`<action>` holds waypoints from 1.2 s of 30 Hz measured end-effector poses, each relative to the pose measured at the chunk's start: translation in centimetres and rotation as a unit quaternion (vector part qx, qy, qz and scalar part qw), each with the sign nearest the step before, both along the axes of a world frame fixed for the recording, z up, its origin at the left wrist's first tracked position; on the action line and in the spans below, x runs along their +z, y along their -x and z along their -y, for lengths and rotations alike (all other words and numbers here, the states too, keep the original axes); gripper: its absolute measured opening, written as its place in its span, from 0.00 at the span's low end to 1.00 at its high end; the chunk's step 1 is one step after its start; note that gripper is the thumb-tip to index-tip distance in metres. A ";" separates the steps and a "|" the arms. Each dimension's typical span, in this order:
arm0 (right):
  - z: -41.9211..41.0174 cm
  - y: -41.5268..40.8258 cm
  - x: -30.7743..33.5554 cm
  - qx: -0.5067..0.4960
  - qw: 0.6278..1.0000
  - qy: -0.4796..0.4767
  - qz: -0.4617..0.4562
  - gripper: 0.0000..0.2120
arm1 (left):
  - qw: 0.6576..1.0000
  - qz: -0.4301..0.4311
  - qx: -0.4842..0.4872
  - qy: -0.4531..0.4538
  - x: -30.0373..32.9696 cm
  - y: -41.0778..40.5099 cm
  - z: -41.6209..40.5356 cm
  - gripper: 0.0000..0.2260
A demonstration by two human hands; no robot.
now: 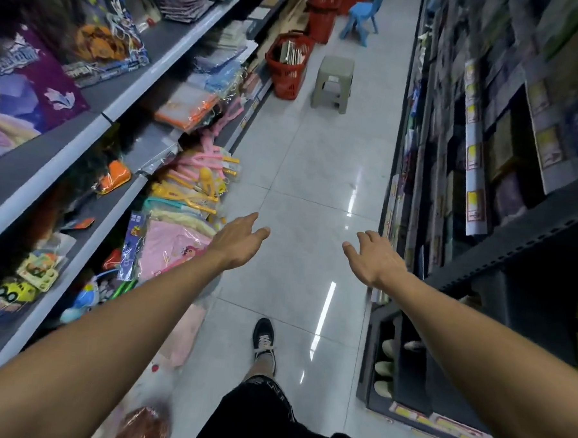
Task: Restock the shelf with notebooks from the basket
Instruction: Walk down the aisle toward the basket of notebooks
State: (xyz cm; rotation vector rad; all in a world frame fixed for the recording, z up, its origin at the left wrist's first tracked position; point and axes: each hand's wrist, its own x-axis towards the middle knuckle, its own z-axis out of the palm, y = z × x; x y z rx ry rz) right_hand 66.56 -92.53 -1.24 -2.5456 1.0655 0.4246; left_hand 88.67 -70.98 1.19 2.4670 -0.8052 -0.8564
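Observation:
A red basket stands on the floor far ahead by the left shelving, with several notebooks upright inside it. My left hand and my right hand are stretched out in front of me over the aisle floor, fingers relaxed, both holding nothing. The basket is well beyond both hands. Shelves with stationery run along the right side, blurred.
A grey plastic stool stands in the aisle beside the basket. More red baskets and a blue child's chair sit farther back. Left shelves carry toys and packaged goods. My foot steps on the white tiled floor.

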 end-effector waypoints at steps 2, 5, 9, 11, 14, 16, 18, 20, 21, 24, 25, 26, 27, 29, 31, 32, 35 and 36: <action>2.2 -3.4 0.3 -0.014 1.000 -0.002 -0.003 0.35 | 1.000 0.003 -0.014 -0.003 0.0 -4.0 2.8 0.31; 5.0 -8.3 1.1 -0.031 0.999 0.000 -0.009 0.36 | 0.999 0.008 -0.038 -0.007 0.3 -9.6 6.7 0.31; 8.6 -13.7 1.6 -0.051 0.999 0.002 -0.009 0.36 | 0.996 0.037 -0.081 -0.020 0.6 -16.2 11.5 0.32; 10.2 -15.8 1.6 -0.056 0.998 0.001 -0.009 0.36 | 0.993 0.052 -0.100 -0.024 0.7 -18.6 13.5 0.32; 12.8 -18.3 1.7 -0.067 0.998 0.000 -0.009 0.36 | 0.991 0.057 -0.119 -0.030 0.6 -21.6 16.7 0.31; 14.8 -19.8 1.7 -0.075 0.997 0.003 -0.009 0.35 | 0.990 0.054 -0.128 -0.030 0.4 -23.6 19.2 0.32; 17.0 -21.1 1.6 -0.081 0.997 0.005 -0.011 0.35 | 0.988 0.059 -0.136 -0.035 0.3 -25.1 21.6 0.31; 19.5 -22.3 1.6 -0.085 0.996 0.003 -0.012 0.35 | 0.987 0.066 -0.143 -0.042 0.2 -26.4 24.3 0.31; 20.8 -22.8 1.5 -0.085 0.996 0.002 -0.012 0.34 | 0.986 0.069 -0.145 -0.045 0.1 -27.0 25.8 0.31; 25.5 -24.5 1.1 -0.089 0.996 -0.001 -0.012 0.34 | 0.984 0.076 -0.154 -0.050 -0.5 -29.1 30.9 0.31; 27.4 -25.1 1.0 -0.090 0.996 -0.002 -0.011 0.33 | 0.983 0.079 -0.157 -0.051 -0.6 -29.8 32.8 0.31; 29.4 -25.7 0.9 -0.092 0.996 -0.002 -0.008 0.34 | 0.983 0.082 -0.158 -0.050 -0.7 -30.5 34.8 0.31; 31.5 -26.3 1.0 -0.094 0.996 -0.002 -0.004 0.34 | 0.983 0.084 -0.157 -0.049 -0.6 -31.2 36.8 0.31; 36.2 -27.3 1.1 -0.098 0.995 0.001 0.002 0.34 | 0.983 0.088 -0.157 -0.045 -0.4 -32.4 41.3 0.31; 40.8 -28.3 1.4 -0.102 0.995 0.003 0.006 0.33 | 0.983 0.088 -0.155 -0.040 -0.1 -33.3 45.7 0.31; 43.0 -28.8 1.5 -0.104 0.995 0.004 0.007 0.33 | 0.984 0.085 -0.153 -0.039 0.0 -33.8 47.8 0.31; 48.8 -29.9 1.6 -0.105 0.994 0.002 0.006 0.34 | 0.984 0.083 -0.155 -0.033 0.3 -34.7 53.9 0.31; 50.6 -30.4 1.5 -0.102 0.995 -0.001 0.004 0.34 | 0.984 0.084 -0.155 -0.031 0.3 -35.0 55.7 0.31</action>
